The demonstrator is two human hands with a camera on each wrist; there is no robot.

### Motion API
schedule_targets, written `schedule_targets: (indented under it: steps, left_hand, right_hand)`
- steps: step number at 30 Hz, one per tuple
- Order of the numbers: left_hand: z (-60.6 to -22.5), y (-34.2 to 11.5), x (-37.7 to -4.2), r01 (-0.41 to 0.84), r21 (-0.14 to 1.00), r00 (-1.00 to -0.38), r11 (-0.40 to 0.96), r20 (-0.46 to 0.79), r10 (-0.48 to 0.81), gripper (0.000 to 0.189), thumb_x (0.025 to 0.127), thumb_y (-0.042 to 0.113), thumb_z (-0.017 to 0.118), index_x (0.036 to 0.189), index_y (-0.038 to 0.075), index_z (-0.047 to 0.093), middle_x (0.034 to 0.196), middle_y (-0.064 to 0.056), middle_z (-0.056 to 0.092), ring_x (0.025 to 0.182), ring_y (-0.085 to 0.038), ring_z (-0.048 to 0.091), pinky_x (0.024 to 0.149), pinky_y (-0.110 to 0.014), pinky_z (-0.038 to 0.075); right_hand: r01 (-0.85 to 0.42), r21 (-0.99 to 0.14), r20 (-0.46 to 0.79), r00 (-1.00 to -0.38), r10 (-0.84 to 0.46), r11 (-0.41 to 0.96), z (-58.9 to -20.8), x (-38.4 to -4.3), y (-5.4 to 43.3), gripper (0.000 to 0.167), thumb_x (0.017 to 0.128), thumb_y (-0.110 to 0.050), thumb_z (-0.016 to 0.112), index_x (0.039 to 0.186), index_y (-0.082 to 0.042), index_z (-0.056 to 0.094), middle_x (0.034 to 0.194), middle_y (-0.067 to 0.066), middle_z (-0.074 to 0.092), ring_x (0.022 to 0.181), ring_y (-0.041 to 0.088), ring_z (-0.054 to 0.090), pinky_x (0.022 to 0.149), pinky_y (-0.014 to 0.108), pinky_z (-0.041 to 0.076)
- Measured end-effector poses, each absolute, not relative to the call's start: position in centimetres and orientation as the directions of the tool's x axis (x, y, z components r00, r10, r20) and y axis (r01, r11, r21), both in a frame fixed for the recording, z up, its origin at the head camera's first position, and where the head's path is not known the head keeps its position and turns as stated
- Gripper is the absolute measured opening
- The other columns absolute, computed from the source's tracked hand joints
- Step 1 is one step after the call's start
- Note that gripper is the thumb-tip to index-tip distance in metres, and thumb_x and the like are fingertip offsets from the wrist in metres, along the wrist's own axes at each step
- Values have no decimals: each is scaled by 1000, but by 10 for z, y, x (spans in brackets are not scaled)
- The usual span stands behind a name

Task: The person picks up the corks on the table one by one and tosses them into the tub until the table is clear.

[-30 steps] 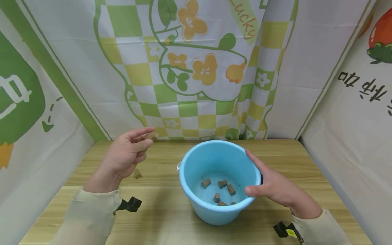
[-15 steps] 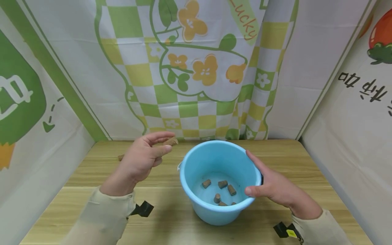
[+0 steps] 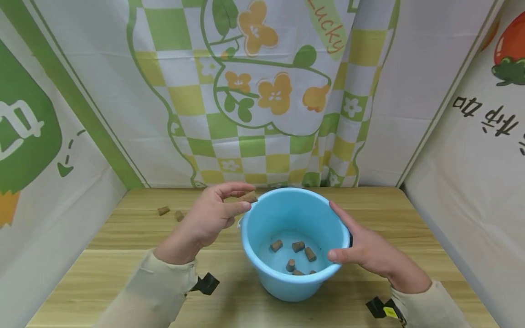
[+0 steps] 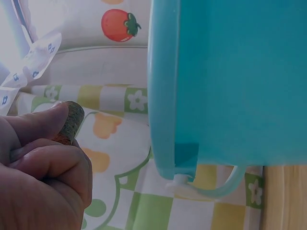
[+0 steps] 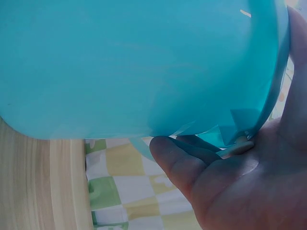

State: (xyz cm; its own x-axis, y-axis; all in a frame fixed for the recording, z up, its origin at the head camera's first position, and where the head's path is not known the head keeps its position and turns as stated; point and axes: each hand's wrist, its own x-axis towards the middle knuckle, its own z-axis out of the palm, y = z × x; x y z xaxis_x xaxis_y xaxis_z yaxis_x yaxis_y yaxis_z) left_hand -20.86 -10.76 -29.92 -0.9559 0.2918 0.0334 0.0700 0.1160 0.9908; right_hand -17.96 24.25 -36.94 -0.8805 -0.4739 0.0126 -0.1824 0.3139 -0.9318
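Left hand (image 3: 209, 219) narrow on a cork (image 3: 249, 197) — right hand (image 3: 367, 246) astride the blue bucket rim (image 3: 295, 279)

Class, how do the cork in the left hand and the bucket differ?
The cork is brown, the bucket light blue. The cork is smaller than the bucket. The left hand holds the cork aloft; the bucket stands on the table. Both are held, the bucket by the right hand.
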Motion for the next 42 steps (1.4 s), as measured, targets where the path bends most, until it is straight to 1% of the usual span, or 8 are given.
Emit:
schedule_targets:
  steps: [5,9,12,19,31,36,39,42]
  left_hand:
    - [-300,-103,-208,59,983,-960,172,8,281,35,91,2,71,126,9,69,133,-14,52,50,-13,36,51,-21,36]
    - [-302,-99,-207,57,974,-961,218,-6,277,35,91,6,72,126,11,69,133,-14,51,78,-23,59,67,-29,51]
    - [-303,-96,-207,51,977,-959,207,-10,283,35,92,5,72,127,8,68,133,-15,49,100,-35,61,79,-40,56]
    - [-306,-91,-208,40,982,-957,184,-16,291,35,92,2,71,126,7,68,134,-16,49,97,-34,63,81,-46,56]
    - [-308,-79,-208,68,974,-948,217,-5,317,35,89,7,75,123,18,71,127,-10,58,73,-22,55,63,-33,49]
    - [-310,-76,-205,78,962,-951,262,-7,308,69,82,15,85,142,32,56,140,1,51,100,-28,61,75,-40,55]
    - [-311,-78,-204,103,961,-951,256,20,308,81,81,16,86,149,35,46,146,4,47,120,-30,53,83,-42,54]
    - [-312,-84,-206,112,971,-950,209,44,309,81,84,11,82,152,29,43,149,1,44,88,-25,57,73,-34,53]
  right_hand:
    - [-186,-928,12,-882,-472,322,-368,-180,243,108,84,-21,81,161,-32,6,144,26,40,114,41,54,83,42,53]
    - [-175,-935,8,-880,-475,308,-368,-179,242,108,84,-20,81,161,-32,6,144,26,39,115,42,54,84,42,53]
    - [-172,-936,6,-880,-475,308,-368,-179,242,108,84,-19,81,161,-32,6,144,26,39,115,42,54,84,42,52]
    - [-172,-933,3,-882,-471,317,-367,-179,242,108,84,-20,81,161,-31,5,145,26,38,115,42,54,83,42,53]
    - [-184,-931,13,-879,-476,315,-369,-180,242,108,84,-20,81,161,-32,6,143,25,41,113,41,55,83,42,53]
    - [-178,-931,5,-880,-475,319,-368,-180,242,108,84,-22,81,161,-33,6,144,25,40,114,42,54,83,42,53]
    - [-181,-928,7,-881,-472,326,-368,-179,242,107,84,-22,81,161,-33,7,145,25,39,114,42,54,83,42,53]
    - [-188,-924,10,-883,-470,334,-368,-179,242,107,84,-22,81,161,-34,7,145,25,39,114,41,54,83,42,53]
